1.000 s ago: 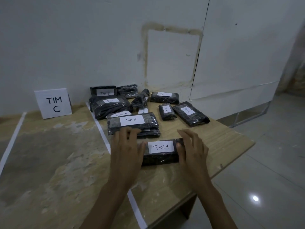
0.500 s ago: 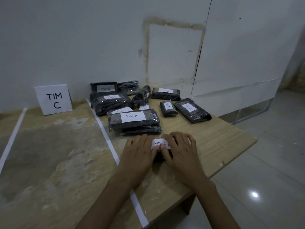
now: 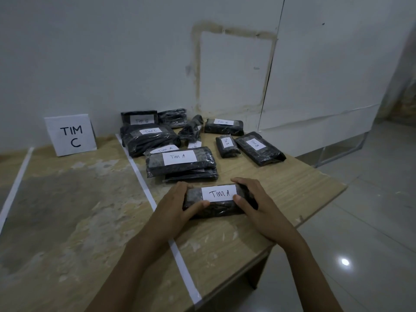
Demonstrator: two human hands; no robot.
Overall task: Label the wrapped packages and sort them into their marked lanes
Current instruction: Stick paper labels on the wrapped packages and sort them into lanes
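Head view: left hand (image 3: 174,204) and right hand (image 3: 256,202) hold 1 package (image 3: 217,202) by its 2 ends, thumbs on top at edges of label (image 3: 219,193) reading "TIM A". Package lies on table (image 3: 258,224), just right of white tape line (image 3: 157,206), near front edge. Behind it, stack (image 3: 180,164) with "TIM A" label. Further back, more packages marked "TIM B" and "TIM C". Sign (image 3: 71,135) "TIM C" stands at wall, left of tape line.
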